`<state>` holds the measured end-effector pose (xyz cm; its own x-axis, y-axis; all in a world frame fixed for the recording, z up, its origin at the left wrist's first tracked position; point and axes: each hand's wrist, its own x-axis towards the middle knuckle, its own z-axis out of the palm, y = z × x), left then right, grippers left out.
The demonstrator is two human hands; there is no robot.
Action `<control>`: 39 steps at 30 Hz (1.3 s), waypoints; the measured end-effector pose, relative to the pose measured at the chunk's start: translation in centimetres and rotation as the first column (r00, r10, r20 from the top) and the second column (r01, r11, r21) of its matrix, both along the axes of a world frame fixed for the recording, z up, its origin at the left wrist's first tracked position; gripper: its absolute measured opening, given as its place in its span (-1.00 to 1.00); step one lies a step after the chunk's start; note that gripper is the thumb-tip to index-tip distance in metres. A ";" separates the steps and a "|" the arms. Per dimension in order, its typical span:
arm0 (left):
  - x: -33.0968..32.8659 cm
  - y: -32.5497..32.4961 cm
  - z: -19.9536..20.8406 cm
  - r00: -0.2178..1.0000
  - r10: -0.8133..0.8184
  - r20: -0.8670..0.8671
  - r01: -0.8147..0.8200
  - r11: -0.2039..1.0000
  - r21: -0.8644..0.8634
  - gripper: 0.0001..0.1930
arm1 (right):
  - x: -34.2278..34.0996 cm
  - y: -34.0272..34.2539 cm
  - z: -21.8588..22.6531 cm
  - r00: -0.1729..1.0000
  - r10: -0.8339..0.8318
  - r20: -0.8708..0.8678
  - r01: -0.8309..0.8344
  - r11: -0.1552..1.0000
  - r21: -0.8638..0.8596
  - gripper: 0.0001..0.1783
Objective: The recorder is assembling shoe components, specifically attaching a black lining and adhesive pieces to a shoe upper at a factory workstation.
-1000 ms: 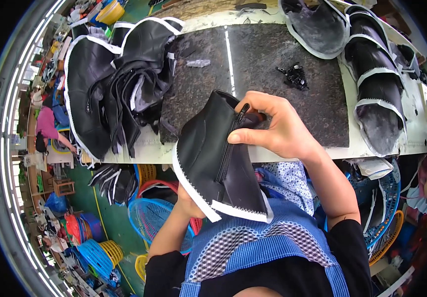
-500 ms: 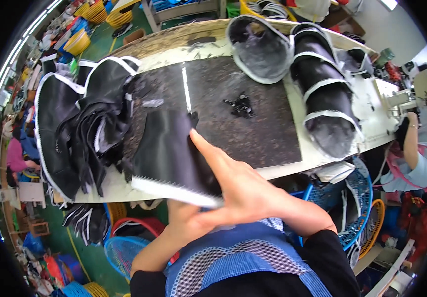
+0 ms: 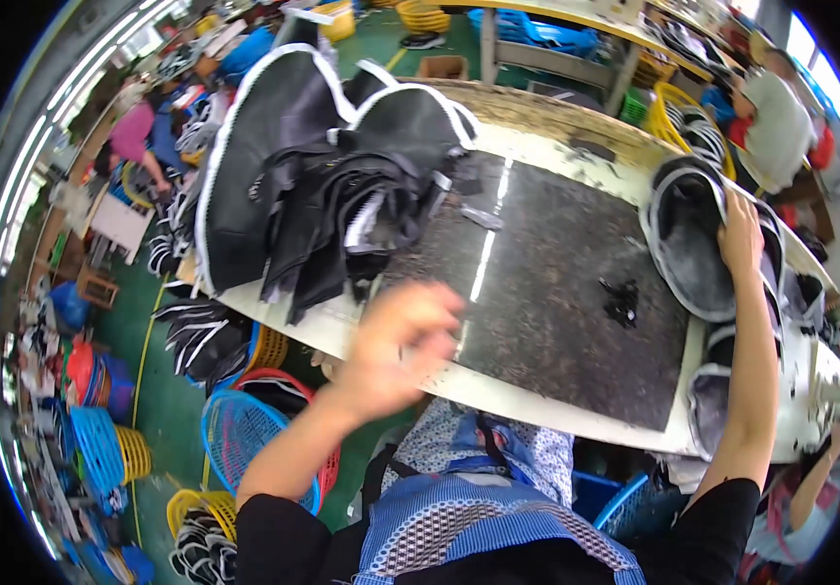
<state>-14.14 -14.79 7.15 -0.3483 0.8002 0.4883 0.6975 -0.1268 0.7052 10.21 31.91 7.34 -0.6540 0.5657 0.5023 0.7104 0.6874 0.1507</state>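
Note:
My left hand (image 3: 405, 341) is in the air over the near edge of the mat, beside the left pile. Its fingers are smeared by motion, and nothing shows in it. Out at the right, my right hand (image 3: 740, 234) grips the side of a black tube-shaped piece (image 3: 690, 234), like a boot shaft, with a white edge and grey lining. Similar tubes (image 3: 709, 409) lie nested beside and below it, partly behind my forearm. A pile of flat black pieces with white edging (image 3: 264, 166) stands at the left, dark strips (image 3: 332, 210) heaped on it.
A dark worn mat (image 3: 556, 302) covers the middle of the white table, with shiny black scraps (image 3: 620, 300) on it. Blue basket (image 3: 245, 444) and yellow basket (image 3: 196, 507) stand on the green floor at the left. Other people work at the far right and far left.
The black piece held between both hands has left the table's middle. My right hand has moved far right onto the tubes; my left hand is apart from it. The view has swung right.

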 end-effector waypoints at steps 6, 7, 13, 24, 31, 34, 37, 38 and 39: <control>-21.2 -11.9 1.5 0.367 0.843 -0.393 -0.878 0.453 0.154 -0.31 | -0.5 -4.4 1.2 0.985 0.085 -0.148 -0.080 0.996 0.038 -0.22; -23.8 -13.1 0.4 0.554 0.810 -0.189 -0.824 0.567 0.016 -0.29 | -0.4 -5.4 1.9 0.976 0.132 -0.171 -0.118 0.989 0.092 -0.19; -24.4 -11.0 6.0 0.632 0.773 0.058 -0.697 0.600 -0.392 -0.63 | -0.7 -14.7 2.7 0.797 0.308 -0.519 -0.420 0.901 -0.109 -0.69; -4.5 1.5 -1.1 0.705 0.139 0.696 -0.223 0.974 0.030 -0.64 | 2.3 -17.6 -5.3 0.904 0.290 -0.314 -0.426 0.659 -0.620 -0.81; 6.1 6.0 -8.6 0.713 0.259 0.651 -0.210 0.965 -0.155 -0.68 | 1.0 -18.2 -7.0 0.887 0.382 -0.259 -0.457 0.803 -0.383 -0.87; 5.2 5.6 -8.2 0.870 0.314 0.379 -0.327 0.944 -0.032 -0.33 | 1.9 -18.5 -6.8 0.917 0.288 -0.275 -0.392 0.778 -0.492 -0.88; 5.5 4.3 -5.1 0.972 0.233 -0.042 -0.226 0.967 0.119 -0.39 | 1.6 -22.0 -5.3 0.804 -0.141 -0.578 -0.566 0.121 -0.816 -0.89; 6.4 4.7 -3.5 1.000 0.008 0.026 -0.010 0.999 0.048 -0.48 | 1.6 -23.8 -4.2 0.756 -0.227 -0.614 -0.644 -0.092 -0.759 -0.90; 7.5 4.9 -2.1 0.975 -0.196 0.104 0.198 0.980 -0.014 -0.57 | 1.4 -25.7 -3.1 0.717 -0.312 -0.623 -0.697 -0.307 -0.648 -0.91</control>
